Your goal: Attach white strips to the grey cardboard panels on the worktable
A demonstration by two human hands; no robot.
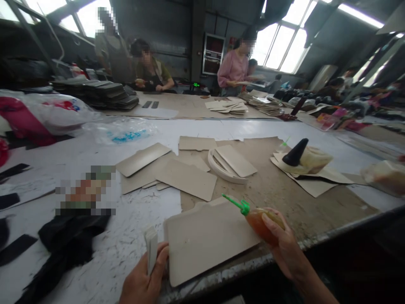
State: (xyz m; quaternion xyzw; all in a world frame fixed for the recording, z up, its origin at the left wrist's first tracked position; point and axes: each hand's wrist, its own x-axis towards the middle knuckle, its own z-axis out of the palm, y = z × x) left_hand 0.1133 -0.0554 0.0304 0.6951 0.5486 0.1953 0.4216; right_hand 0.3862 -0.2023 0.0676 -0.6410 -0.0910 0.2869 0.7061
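Note:
My right hand (283, 238) is wrapped round a squeeze bottle (255, 217) of amber liquid, which looks like glue. Its green nozzle points left, above a beige board panel (209, 242). That panel lies flat at the table's front edge, with rounded corners and a small tab on its far side. In my left hand (141, 278), a small bundle of pale strips (151, 247) stands upright between thumb and fingers. The fingertips are beside the panel's left edge; whether they touch it I cannot tell. Behind lie several loose board panels (186, 177) and a curved pale band (218, 166).
Black cloth (69, 236) and dark scraps lie at left, near plastic bags (53, 114). A black cone-shaped piece (295, 153) rests on board pieces at right. Several co-workers, one in a pink top (234, 67), are beyond the far table with stacked panels (101, 95).

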